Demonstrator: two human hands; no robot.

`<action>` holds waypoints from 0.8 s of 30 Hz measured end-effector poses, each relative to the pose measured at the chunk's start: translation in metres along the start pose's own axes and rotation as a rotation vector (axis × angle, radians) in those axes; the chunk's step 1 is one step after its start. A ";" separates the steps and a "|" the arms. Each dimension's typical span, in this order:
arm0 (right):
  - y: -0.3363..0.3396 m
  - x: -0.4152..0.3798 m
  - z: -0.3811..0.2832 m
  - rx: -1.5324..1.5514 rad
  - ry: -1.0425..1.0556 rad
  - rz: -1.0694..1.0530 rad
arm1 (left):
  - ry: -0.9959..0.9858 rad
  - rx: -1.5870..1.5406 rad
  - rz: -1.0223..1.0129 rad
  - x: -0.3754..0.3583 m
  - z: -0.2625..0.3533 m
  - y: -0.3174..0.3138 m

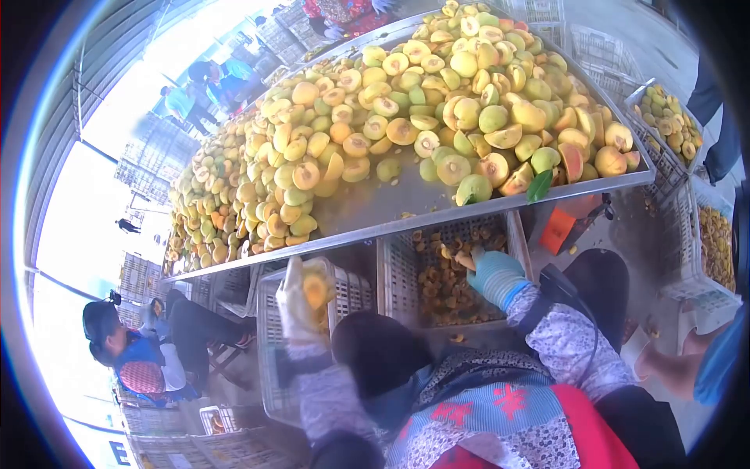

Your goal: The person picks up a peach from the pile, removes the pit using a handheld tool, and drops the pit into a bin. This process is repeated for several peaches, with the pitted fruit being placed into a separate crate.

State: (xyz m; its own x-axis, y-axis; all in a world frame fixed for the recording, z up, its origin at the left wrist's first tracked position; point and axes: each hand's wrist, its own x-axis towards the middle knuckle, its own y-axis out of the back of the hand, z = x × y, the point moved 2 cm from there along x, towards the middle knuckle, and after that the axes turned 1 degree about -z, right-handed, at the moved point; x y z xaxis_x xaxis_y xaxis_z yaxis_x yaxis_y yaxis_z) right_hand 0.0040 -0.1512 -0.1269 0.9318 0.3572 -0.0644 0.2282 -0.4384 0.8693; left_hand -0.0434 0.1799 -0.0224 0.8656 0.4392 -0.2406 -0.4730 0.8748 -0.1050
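My left hand, in a pale glove, is closed around a yellow peach half, blurred by motion, over a white crate. In a teal and white glove, my right hand grips a small tan object, perhaps a tool handle, above a crate of brown pits and scraps. Beyond both hands, a metal table bears a large heap of halved yellow-green peaches.
An orange object lies under the table's right side. Crates of fruit and scraps stand at the right. A seated co-worker is at the left; other people stand beyond the table. A bare leg shows at the right.
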 end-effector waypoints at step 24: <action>0.053 0.008 -0.048 1.050 0.099 0.402 | 0.202 -0.425 -0.618 0.046 -0.003 -0.156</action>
State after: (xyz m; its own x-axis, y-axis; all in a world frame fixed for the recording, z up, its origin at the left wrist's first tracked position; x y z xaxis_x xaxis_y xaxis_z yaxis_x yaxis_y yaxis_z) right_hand 0.0100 -0.1321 -0.0581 0.9754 0.0770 0.2068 0.0843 -0.9961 -0.0269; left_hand 0.0702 0.0628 -0.0200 0.9654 -0.1842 -0.1846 0.0281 0.7774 -0.6284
